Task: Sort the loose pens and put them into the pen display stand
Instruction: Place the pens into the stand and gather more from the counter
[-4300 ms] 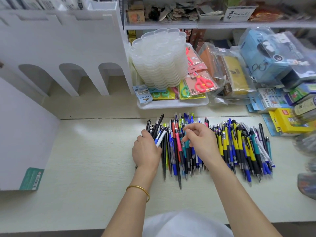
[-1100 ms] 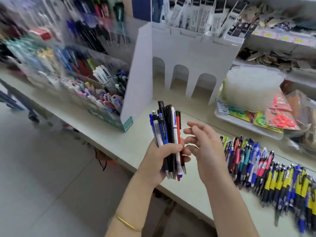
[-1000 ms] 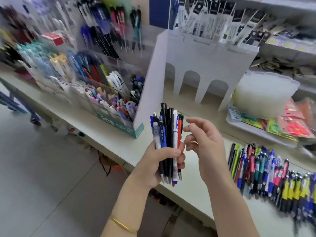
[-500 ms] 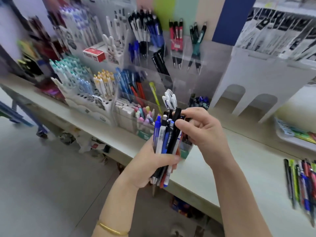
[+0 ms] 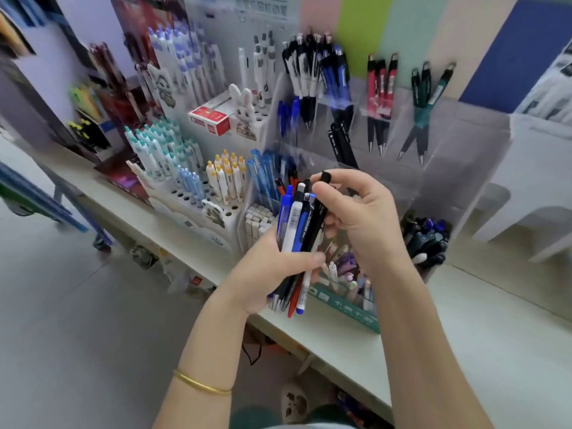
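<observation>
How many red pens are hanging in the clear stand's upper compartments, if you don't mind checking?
3. The red pens hang side by side in one upper compartment of the clear stand, between the blue-and-black pens and the green pens. Blur may hide another.

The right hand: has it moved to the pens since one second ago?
Yes. The right hand closed in leftward onto the bundle of pens in the left hand, now pinching a black pen.

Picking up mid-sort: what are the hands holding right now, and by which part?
Left hand grips a bundle of pens around its lower half, tips down. Right hand pinches the top end of one black pen in that bundle.
</observation>
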Action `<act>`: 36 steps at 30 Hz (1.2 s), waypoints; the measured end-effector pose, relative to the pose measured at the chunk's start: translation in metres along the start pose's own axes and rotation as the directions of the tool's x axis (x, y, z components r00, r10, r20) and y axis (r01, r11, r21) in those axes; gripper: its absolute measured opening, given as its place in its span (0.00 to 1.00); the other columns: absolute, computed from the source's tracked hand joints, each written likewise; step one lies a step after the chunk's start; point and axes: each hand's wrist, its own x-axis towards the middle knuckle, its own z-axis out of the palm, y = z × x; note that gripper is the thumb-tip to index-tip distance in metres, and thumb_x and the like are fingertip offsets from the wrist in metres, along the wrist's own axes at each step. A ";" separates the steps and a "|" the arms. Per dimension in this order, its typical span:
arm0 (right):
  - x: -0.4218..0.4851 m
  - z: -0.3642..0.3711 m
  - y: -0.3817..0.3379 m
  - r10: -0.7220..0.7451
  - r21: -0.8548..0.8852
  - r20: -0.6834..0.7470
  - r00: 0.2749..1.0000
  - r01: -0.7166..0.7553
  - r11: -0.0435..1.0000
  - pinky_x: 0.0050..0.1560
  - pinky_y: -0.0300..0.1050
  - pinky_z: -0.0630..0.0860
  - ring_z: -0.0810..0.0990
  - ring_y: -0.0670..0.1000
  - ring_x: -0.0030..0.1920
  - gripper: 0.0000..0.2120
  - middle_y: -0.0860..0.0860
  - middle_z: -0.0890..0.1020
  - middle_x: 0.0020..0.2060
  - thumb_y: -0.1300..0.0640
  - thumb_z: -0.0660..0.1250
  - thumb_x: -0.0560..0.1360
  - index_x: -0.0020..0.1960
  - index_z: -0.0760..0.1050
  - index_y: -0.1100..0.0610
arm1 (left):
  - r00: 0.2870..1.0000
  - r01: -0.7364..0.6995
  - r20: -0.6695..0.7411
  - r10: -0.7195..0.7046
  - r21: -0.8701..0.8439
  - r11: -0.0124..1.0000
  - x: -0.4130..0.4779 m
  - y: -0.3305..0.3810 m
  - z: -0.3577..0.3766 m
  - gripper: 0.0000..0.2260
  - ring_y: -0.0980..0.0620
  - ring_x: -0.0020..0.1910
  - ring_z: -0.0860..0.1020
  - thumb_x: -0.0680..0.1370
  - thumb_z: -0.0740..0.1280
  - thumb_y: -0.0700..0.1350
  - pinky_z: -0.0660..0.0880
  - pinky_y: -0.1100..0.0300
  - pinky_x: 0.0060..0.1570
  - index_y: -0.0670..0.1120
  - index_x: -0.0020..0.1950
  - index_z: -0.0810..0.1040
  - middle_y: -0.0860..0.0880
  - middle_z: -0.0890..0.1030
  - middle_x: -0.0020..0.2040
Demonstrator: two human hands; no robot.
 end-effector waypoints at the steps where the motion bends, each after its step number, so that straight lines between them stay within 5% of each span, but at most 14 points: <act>1: 0.007 0.000 0.001 -0.016 0.008 -0.029 0.999 0.016 1.000 0.24 0.38 0.71 0.76 0.44 0.26 0.06 0.49 0.80 0.32 0.64 0.70 0.73 0.50 0.80 0.62 | 1.000 0.001 0.008 0.000 -0.016 1.000 0.007 0.003 -0.002 0.19 0.47 0.45 0.80 0.71 0.72 0.39 0.78 0.58 0.42 0.40 0.61 0.74 0.41 0.79 0.48; 5: 0.027 0.001 0.003 -0.082 -0.021 -0.091 0.992 0.080 0.997 0.26 0.37 0.72 0.76 0.45 0.27 0.04 0.50 0.81 0.32 0.64 0.70 0.73 0.48 0.80 0.61 | 0.999 -0.016 0.027 0.017 -0.053 0.998 0.027 0.012 -0.006 0.13 0.47 0.40 0.80 0.71 0.72 0.39 0.80 0.56 0.40 0.44 0.53 0.76 0.45 0.79 0.41; 9: 0.037 0.002 0.003 -0.105 -0.038 -0.153 0.983 0.100 0.994 0.25 0.38 0.72 0.76 0.47 0.28 0.02 0.50 0.80 0.32 0.64 0.69 0.74 0.46 0.79 0.59 | 0.998 0.005 0.055 -0.002 -0.059 0.998 0.044 0.017 -0.013 0.20 0.48 0.43 0.80 0.67 0.73 0.43 0.79 0.50 0.47 0.44 0.58 0.76 0.46 0.80 0.42; 18: 0.048 0.016 0.005 0.050 -0.052 -0.321 0.946 -0.070 0.996 0.21 0.39 0.65 0.69 0.48 0.24 0.02 0.53 0.77 0.33 0.60 0.67 0.76 0.47 0.75 0.59 | 0.956 0.104 0.284 -0.078 -0.078 0.992 0.077 0.031 -0.048 0.16 0.42 0.45 0.78 0.67 0.74 0.38 0.72 0.31 0.57 0.47 0.53 0.79 0.47 0.81 0.40; 21: 0.049 0.029 0.008 0.028 -0.070 -0.328 0.944 -0.054 0.996 0.23 0.40 0.66 0.69 0.49 0.26 0.02 0.55 0.78 0.35 0.62 0.68 0.75 0.47 0.77 0.59 | 0.922 0.157 0.371 -0.112 -0.093 0.983 0.083 0.035 -0.060 0.19 0.40 0.44 0.77 0.67 0.74 0.38 0.75 0.32 0.53 0.46 0.57 0.76 0.45 0.80 0.42; 25: 0.045 0.040 0.013 0.000 0.000 -0.384 0.923 0.000 1.000 0.24 0.37 0.67 0.69 0.46 0.26 0.03 0.51 0.77 0.32 0.62 0.65 0.77 0.47 0.77 0.57 | 0.900 0.199 0.415 -0.132 -0.122 0.972 0.084 0.040 -0.066 0.14 0.46 0.39 0.78 0.72 0.73 0.46 0.82 0.49 0.36 0.44 0.56 0.77 0.47 0.82 0.40; 30: 0.036 0.041 0.016 -0.054 0.057 -0.360 0.931 0.080 0.995 0.25 0.36 0.68 0.71 0.45 0.27 0.03 0.54 0.78 0.36 0.60 0.64 0.77 0.47 0.75 0.54 | 0.895 0.301 0.393 -0.212 -0.180 0.936 0.089 0.037 -0.071 0.12 0.40 0.42 0.75 0.70 0.74 0.51 0.72 0.28 0.52 0.47 0.50 0.82 0.44 0.77 0.38; 33: 0.035 0.036 0.014 -0.080 0.003 -0.398 0.914 0.089 0.996 0.25 0.36 0.69 0.71 0.46 0.26 0.02 0.55 0.78 0.36 0.57 0.65 0.75 0.47 0.75 0.55 | 0.915 0.290 0.336 -0.224 -0.162 0.943 0.092 0.039 -0.067 0.12 0.45 0.33 0.78 0.72 0.73 0.46 0.80 0.44 0.34 0.42 0.51 0.78 0.44 0.76 0.34; 36: 0.035 0.030 0.010 -0.135 -0.029 -0.457 0.879 0.137 0.990 0.25 0.38 0.70 0.71 0.46 0.26 0.01 0.55 0.79 0.35 0.58 0.64 0.75 0.46 0.74 0.55 | 0.944 0.232 0.268 -0.191 -0.132 0.964 0.094 0.042 -0.065 0.08 0.50 0.25 0.77 0.77 0.68 0.39 0.76 0.58 0.23 0.40 0.54 0.73 0.45 0.77 0.31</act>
